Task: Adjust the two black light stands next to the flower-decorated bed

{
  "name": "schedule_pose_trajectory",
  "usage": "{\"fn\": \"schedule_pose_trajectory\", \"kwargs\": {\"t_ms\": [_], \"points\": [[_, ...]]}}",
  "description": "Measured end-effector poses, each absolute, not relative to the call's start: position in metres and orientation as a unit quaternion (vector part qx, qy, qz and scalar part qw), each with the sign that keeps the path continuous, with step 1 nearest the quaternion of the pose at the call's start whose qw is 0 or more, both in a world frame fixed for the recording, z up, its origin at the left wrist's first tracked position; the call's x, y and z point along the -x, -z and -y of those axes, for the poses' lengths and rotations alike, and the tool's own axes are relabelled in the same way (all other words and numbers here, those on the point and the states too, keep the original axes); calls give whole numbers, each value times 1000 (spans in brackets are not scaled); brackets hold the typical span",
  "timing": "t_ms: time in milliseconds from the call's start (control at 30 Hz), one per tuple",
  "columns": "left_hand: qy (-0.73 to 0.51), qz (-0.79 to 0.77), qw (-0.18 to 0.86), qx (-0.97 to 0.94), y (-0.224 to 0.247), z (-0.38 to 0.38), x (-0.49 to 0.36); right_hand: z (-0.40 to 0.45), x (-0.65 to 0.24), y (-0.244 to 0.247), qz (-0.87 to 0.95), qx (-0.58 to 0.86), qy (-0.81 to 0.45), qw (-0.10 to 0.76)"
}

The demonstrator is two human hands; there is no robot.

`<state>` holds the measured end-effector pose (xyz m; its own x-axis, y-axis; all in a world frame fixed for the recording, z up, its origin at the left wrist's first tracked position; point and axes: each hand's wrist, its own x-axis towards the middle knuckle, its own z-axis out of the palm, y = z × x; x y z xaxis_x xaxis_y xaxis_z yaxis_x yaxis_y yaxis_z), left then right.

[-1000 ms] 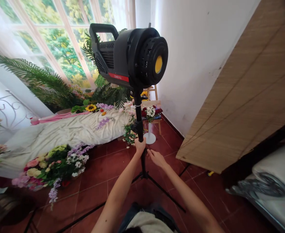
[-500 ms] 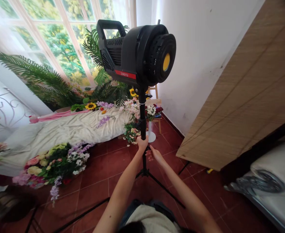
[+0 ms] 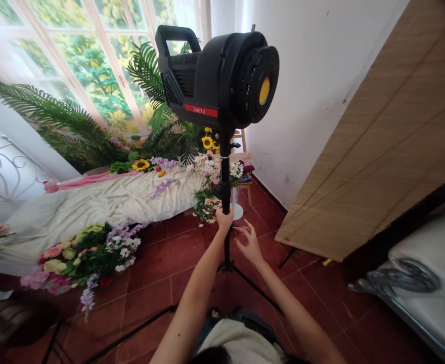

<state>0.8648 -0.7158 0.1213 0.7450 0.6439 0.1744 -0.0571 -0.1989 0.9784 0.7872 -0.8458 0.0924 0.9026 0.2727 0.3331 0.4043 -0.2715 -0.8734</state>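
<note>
A black studio light [image 3: 211, 76] with a red brand strip and a yellow round emitter sits on top of a black light stand [image 3: 225, 174]. My left hand [image 3: 224, 220] is wrapped round the stand's pole, below its upper collar. Just right of the pole and slightly lower, my right hand [image 3: 250, 243] has its fingers bent and apart, the fingertips close to a small knob on the stand. Whether they touch the knob is hard to tell. The stand's legs spread over the floor below my arms.
A bed with a cream cover [image 3: 169, 197] lies to the left, with a flower arrangement [image 3: 82, 258] before it. A woven panel [image 3: 359, 151] leans at the right, near a white and silver sofa [image 3: 427, 268]. Red tiles [image 3: 184, 253] cover the floor. A wooden chair [image 3: 248, 192] stands behind.
My right hand has turned and risen a little beside the pole, its fingers more spread. The light and stand appear slightly farther right and higher in view. My left hand keeps its hold.
</note>
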Motion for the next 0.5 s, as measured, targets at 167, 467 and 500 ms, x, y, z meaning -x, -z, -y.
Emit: {"fn": "schedule_pose_trajectory", "kwargs": {"t_ms": [167, 467, 500], "points": [[-291, -217, 584, -726, -122, 716, -864, 853, -788, -64, 220, 842, 40, 490], [-267, -204, 595, -730, -118, 710, -864, 823, -826, -163, 243, 770, 164, 566], [-257, -202, 607, -724, -119, 709, -864, 815, -830, -184, 257, 755, 168, 579]]}}
